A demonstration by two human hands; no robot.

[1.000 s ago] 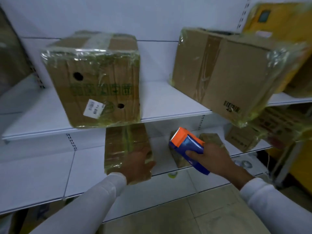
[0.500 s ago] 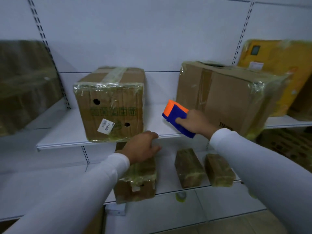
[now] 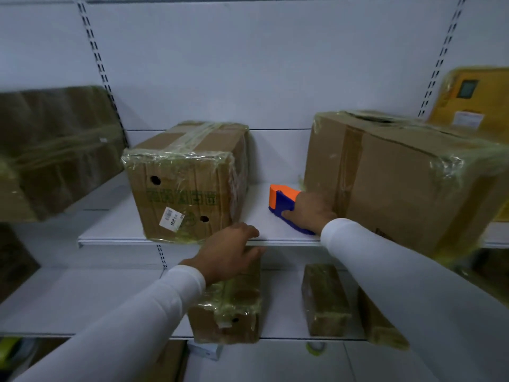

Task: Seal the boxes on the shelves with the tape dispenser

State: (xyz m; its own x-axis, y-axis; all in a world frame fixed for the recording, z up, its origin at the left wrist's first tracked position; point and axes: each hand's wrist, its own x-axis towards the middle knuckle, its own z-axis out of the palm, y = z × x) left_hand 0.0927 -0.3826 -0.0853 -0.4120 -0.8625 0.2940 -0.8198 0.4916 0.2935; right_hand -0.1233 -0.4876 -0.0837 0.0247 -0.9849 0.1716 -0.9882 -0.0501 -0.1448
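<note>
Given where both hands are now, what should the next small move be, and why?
Probably lift the tape dispenser, gripped by the right hand low on the shelf, up to the large box beside it. That box's top looks partly open; the left hand is free to steady it.

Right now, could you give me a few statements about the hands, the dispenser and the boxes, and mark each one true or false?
1. The right hand grips the tape dispenser. True.
2. The dispenser is on the lower shelf. False: it is at the upper shelf, between the holed box and the big box.
3. The left hand holds a roll of tape. False: it holds nothing and reaches toward the shelf edge.
4. The holed box bears a white label. True.
5. The dispenser's head is green. False: it is orange, on a blue body.
</note>
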